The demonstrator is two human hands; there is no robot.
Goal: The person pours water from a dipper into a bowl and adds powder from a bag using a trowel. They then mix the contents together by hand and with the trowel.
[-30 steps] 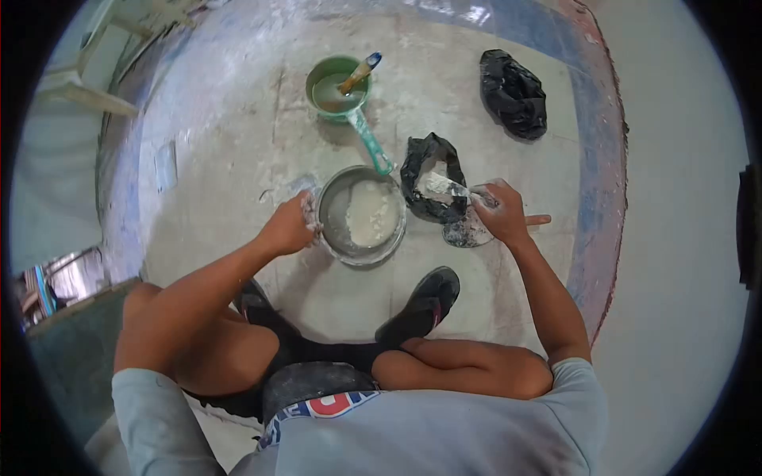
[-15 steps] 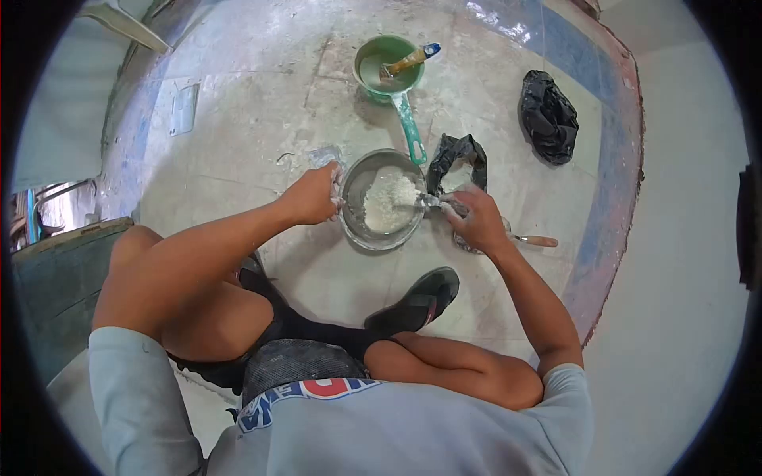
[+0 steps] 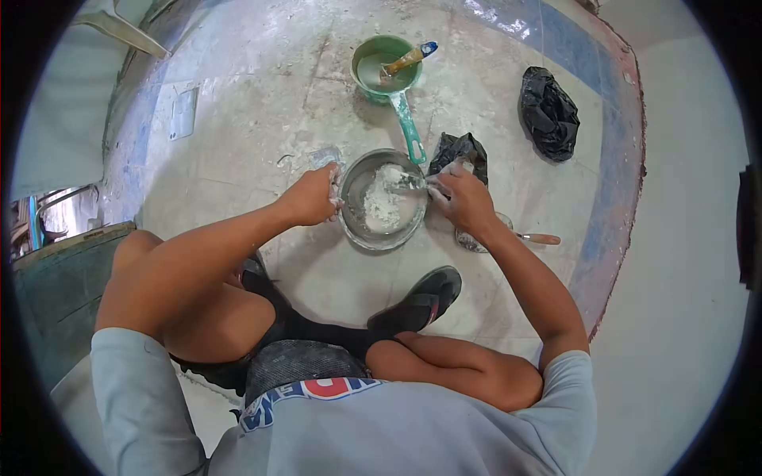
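Observation:
A round metal bowl [image 3: 349, 220] stands on the floor with white powder [image 3: 382, 205] heaped in it. My left hand [image 3: 316, 196] is closed on the bowl's left rim, its fingertips coated white. From the right side, my right hand [image 3: 464, 197] grips a putty knife [image 3: 409, 182], whose metal blade reaches over the rim into the upper part of the powder. The knife's handle is mostly hidden by my fingers. Just behind my right hand sits an opened black plastic bag [image 3: 459, 147], partly covered by the hand.
Beyond the bowl is a green dipper [image 3: 406, 127] with a paintbrush [image 3: 410, 59] in it. A tool with a wooden handle [image 3: 541, 239] lies right of my hand. Another black bag [image 3: 549, 115] rests farther right, a phone-like slab [image 3: 183, 113] at left. My sandalled foot [image 3: 419, 301] is close to the bowl.
My right hand has shifted slightly up and left, bringing the blade to the upper part of the bowl. The powder is more spread out. My left hand keeps its place on the rim.

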